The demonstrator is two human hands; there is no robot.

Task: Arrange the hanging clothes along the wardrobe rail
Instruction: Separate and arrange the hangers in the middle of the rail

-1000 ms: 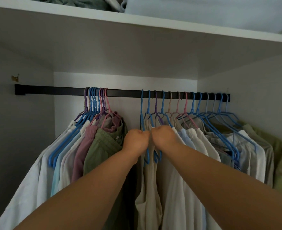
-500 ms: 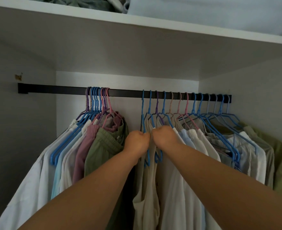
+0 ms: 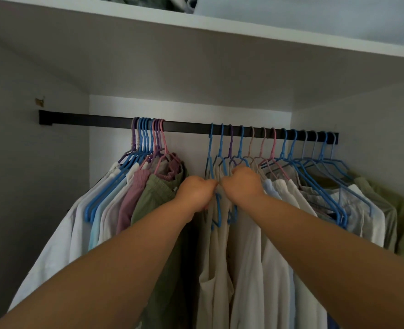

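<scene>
A black rail [image 3: 186,126] runs across the wardrobe. A tight bunch of hangers [image 3: 148,138] with white, mauve and green clothes hangs left of a bare gap. To the right, several blue, pink and purple hangers [image 3: 274,148] carry cream, white and olive garments, spread along the rail. My left hand [image 3: 196,192] is closed on the shoulder of the leftmost cream garment [image 3: 216,264] of the right group. My right hand [image 3: 242,182] is closed on the neighbouring garment's shoulder, knuckles almost touching the left hand. What the fingers pinch is hidden by the fists.
A white shelf [image 3: 220,27] sits close above the rail, with folded bedding [image 3: 291,13] on it. Grey side walls close in the wardrobe left and right. The rail's left end [image 3: 45,117] carries no hangers.
Both hands stay clenched at the same spot on the leftmost garments of the right group. The hangers have not visibly shifted; only the view has moved slightly.
</scene>
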